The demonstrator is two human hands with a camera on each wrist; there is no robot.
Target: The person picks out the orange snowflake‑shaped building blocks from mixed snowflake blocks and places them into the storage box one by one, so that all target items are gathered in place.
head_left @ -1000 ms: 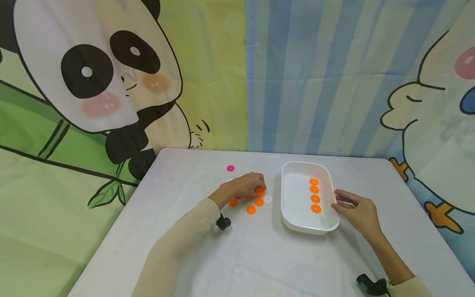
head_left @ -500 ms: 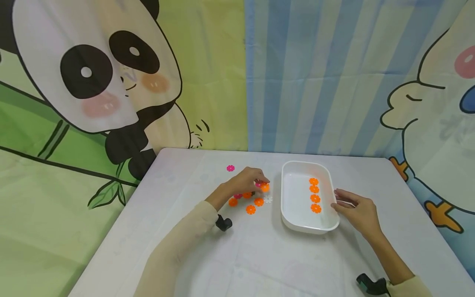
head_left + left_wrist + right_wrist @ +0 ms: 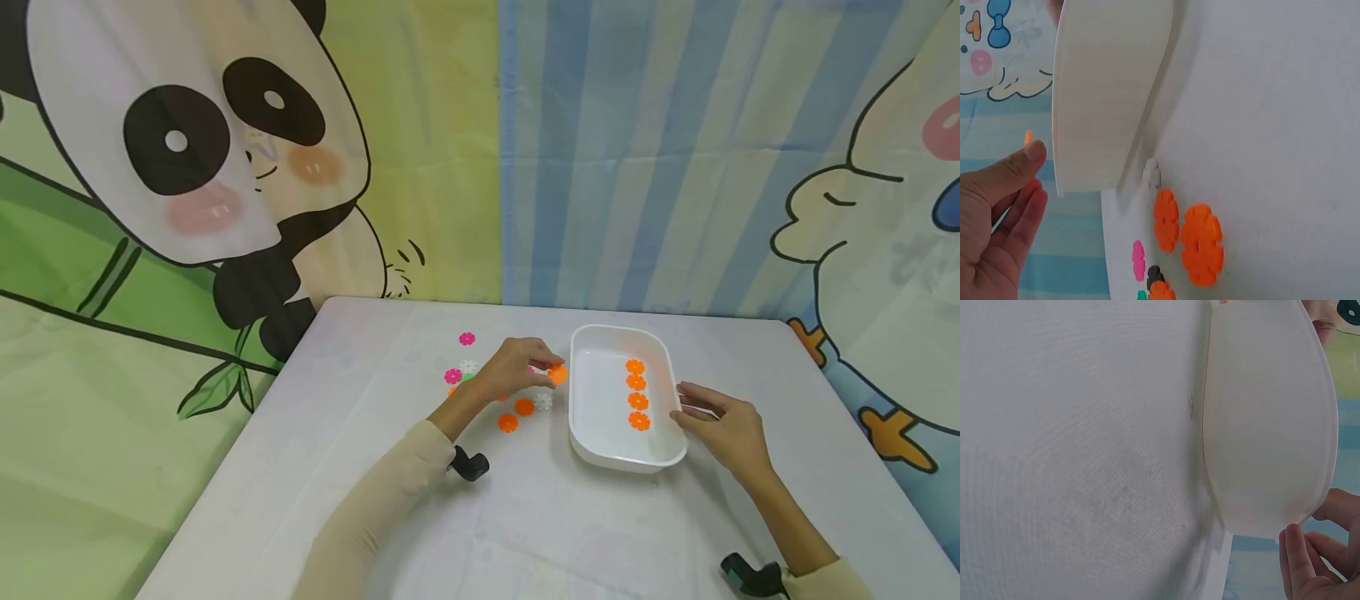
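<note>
- Moved right: the left hand (image 3: 517, 367) has lifted off the loose pile and now hangs just beside the white tray (image 3: 600, 450), pinching an orange flower piece (image 3: 557, 374) between thumb and fingertips.
- Uncovered behind it: pink (image 3: 453, 376) and white pieces.
- Unmoved, the right hand (image 3: 720, 425) rests relaxed fingers against the tray's right rim; four orange pieces (image 3: 637, 392) line up inside.

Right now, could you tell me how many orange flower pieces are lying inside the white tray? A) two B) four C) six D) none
B: the head view shows four orange flower pieces lined up in a row inside the white tray, while a fifth orange piece is pinched in the left hand just outside the tray's rim.
</note>
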